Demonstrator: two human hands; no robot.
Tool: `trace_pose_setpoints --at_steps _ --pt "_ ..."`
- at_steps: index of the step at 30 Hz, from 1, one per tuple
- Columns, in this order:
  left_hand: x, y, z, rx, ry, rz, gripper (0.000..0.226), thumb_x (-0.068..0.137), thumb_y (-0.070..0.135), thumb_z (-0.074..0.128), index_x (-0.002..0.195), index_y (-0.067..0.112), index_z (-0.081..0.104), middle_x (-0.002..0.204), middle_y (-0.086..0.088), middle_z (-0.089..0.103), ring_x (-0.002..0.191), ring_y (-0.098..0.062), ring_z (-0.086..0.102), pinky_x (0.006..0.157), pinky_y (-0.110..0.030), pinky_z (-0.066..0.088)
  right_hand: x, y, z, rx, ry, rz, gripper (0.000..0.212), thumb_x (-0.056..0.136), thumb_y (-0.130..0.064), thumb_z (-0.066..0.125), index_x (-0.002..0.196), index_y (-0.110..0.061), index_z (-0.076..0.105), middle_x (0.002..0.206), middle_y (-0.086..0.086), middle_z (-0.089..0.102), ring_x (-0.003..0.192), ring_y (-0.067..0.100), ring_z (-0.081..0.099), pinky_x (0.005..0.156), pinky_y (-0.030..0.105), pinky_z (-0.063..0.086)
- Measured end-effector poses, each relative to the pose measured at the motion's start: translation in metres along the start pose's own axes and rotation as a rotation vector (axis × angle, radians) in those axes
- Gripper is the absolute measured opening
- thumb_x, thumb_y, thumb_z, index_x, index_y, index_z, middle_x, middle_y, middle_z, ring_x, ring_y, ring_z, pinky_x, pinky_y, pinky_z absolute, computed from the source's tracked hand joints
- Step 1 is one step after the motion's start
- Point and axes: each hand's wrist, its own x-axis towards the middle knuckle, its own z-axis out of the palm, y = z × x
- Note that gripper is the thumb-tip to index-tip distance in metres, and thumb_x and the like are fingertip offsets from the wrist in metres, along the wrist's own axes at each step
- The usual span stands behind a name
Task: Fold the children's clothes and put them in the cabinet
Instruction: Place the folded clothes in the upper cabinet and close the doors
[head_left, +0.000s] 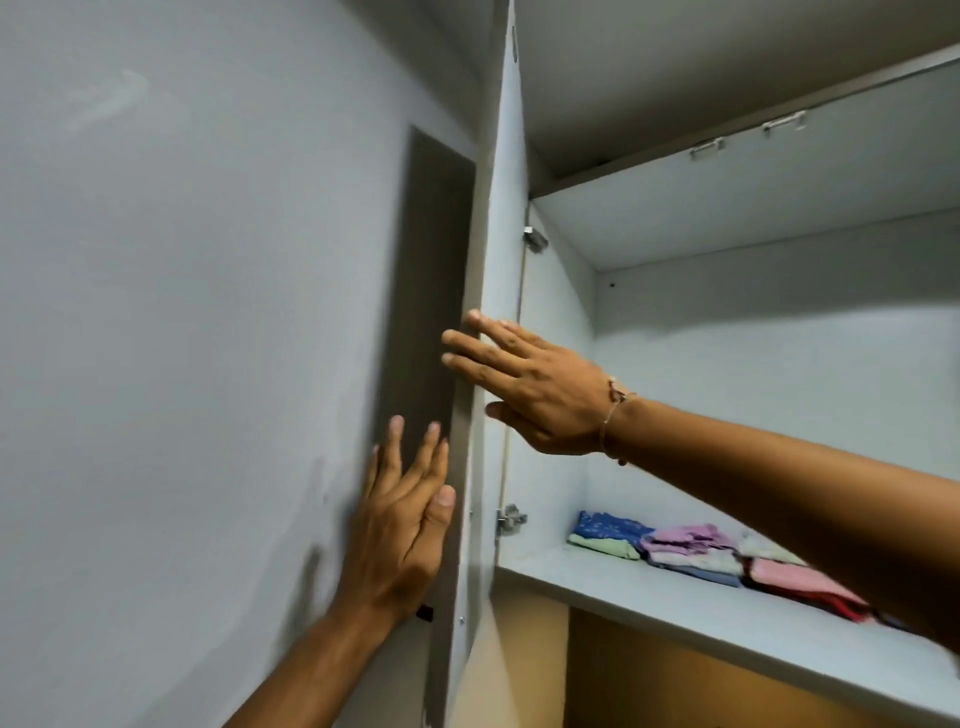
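The white cabinet stands open, its left door swung out edge-on toward me. Folded children's clothes lie in a row on the shelf: a blue and green stack, a pink stack and a pink-red stack partly hidden by my right forearm. My right hand reaches across with fingers spread, fingertips at the door's front edge. My left hand is flat, fingers apart, against the door's brown outer face. Neither hand holds anything.
A pale wall fills the left side, close behind the open door. An upper shelf board with closed upper doors and handles is above. Hinges sit on the door's inner edge. A brown lower compartment lies below the shelf.
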Motion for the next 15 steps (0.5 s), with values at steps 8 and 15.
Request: trace_pose_setpoints --at_steps 8,15 --pt "0.056 0.051 0.15 -0.05 -0.412 0.192 0.055 0.099 0.045 0.021 0.152 0.03 0.016 0.16 0.015 0.01 0.148 -0.005 -0.01 0.122 -0.034 0.002 -0.193 0.06 0.001 -0.056 -0.191 0.339 0.063 0.1 -0.04 0.031 0.153 -0.01 0.014 0.161 0.011 0.01 0.149 0.027 0.007 0.12 0.045 0.017" --pt "0.075 0.042 0.249 0.133 -0.616 0.291 0.059 0.103 0.04 0.021 0.148 0.028 -0.014 0.158 0.007 -0.02 0.147 -0.016 -0.016 0.122 -0.042 -0.002 -0.249 0.083 0.043 -0.183 -0.573 0.638 0.069 0.097 -0.052 0.016 0.153 -0.019 -0.006 0.162 0.003 -0.009 0.149 0.028 -0.002 0.121 0.047 0.003"
